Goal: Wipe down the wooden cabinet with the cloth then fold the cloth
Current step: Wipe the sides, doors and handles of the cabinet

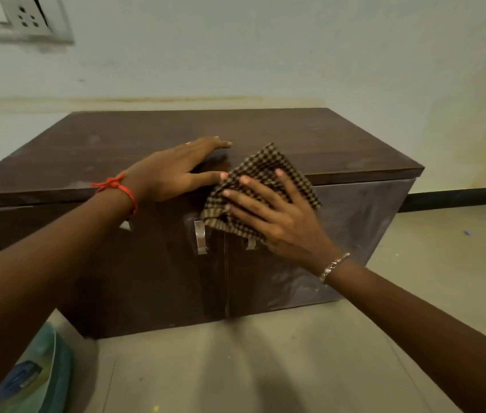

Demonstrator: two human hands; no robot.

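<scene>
A low dark wooden cabinet with two front doors stands against the wall. A brown checked cloth drapes over the front top edge, above the right door. My right hand presses flat on the cloth with fingers spread, pinning it against the edge and upper door. My left hand rests flat on the cabinet top near the front edge, just left of the cloth, its thumb touching the cloth's edge. It holds nothing.
Two metal handles sit at the door seam; the right one is partly hidden by cloth. Tiled floor lies in front. A green and blue fabric item lies at bottom left. A wall socket is top left.
</scene>
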